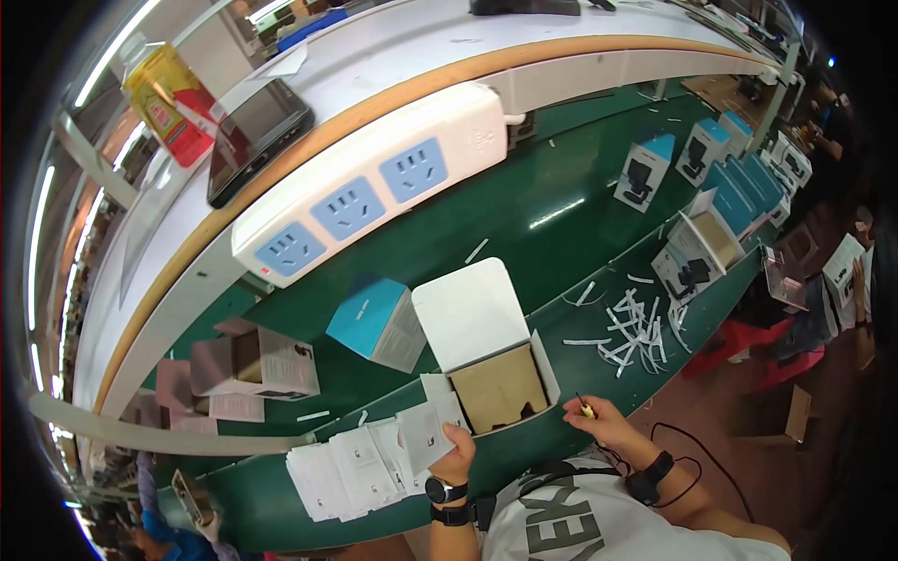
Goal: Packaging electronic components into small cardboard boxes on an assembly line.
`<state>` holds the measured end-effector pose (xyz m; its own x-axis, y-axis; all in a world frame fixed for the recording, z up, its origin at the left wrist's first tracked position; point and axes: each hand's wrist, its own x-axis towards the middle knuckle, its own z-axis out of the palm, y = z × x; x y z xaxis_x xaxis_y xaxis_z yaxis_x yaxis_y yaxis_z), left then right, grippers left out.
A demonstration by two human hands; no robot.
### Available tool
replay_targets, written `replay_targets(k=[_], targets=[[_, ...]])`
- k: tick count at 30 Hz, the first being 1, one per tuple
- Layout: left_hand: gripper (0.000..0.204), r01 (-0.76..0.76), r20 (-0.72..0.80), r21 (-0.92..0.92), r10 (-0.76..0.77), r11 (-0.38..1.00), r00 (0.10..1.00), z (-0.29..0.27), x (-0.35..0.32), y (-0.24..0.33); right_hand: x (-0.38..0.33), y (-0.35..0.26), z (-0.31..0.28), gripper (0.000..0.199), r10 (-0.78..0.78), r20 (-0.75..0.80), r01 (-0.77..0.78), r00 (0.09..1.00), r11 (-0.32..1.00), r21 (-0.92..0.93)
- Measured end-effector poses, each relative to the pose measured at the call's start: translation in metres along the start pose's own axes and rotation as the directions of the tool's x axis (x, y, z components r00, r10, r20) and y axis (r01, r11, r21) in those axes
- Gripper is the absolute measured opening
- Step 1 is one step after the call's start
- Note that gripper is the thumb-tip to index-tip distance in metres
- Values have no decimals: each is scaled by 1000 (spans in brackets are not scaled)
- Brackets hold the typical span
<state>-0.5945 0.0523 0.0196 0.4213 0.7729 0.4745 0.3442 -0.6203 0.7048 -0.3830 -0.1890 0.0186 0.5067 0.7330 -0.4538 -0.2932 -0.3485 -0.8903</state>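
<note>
My left hand [456, 455], wearing a watch at the wrist, pinches a white leaflet [423, 439] by its right edge. The leaflet is lifted over a fanned pile of similar leaflets [346, 475] on the green bench. Just right of it stands an open white box [472, 316], lid folded back, a brown cardboard insert [500, 388] inside with a ragged dark gap at its lower right. To the right of the box, the fingers of my right hand [606, 425] are closed on a small yellow-handled tool [587, 410] with a thin dark tip; its exact kind is unclear.
A closed blue-and-white box [379, 324] stands behind. Paper strips [636, 332] lie heaped at right, near an open printed box [694, 257] and more boxes. Overhead, a shelf carries a power strip [374, 187], a phone [257, 140] and a bottle [168, 103]. Other people work at both sides.
</note>
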Motion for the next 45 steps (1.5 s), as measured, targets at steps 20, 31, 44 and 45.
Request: replay_targets(k=[20, 31, 44, 45], targets=[[88, -162, 235, -102, 182, 982, 955, -7, 59, 97, 38, -108, 38, 39, -476, -40, 447, 878, 849, -281], [94, -509, 628, 183, 299, 841, 719, 16, 53, 99, 69, -149, -4, 22, -538, 231, 542, 810, 539, -645], [92, -496, 616, 179, 296, 850, 730, 13, 54, 103, 84, -155, -5, 19, -703, 325, 642, 633, 242, -728], [91, -500, 614, 181, 300, 847, 731, 13, 53, 105, 87, -156, -6, 19, -743, 284, 630, 606, 231, -742]])
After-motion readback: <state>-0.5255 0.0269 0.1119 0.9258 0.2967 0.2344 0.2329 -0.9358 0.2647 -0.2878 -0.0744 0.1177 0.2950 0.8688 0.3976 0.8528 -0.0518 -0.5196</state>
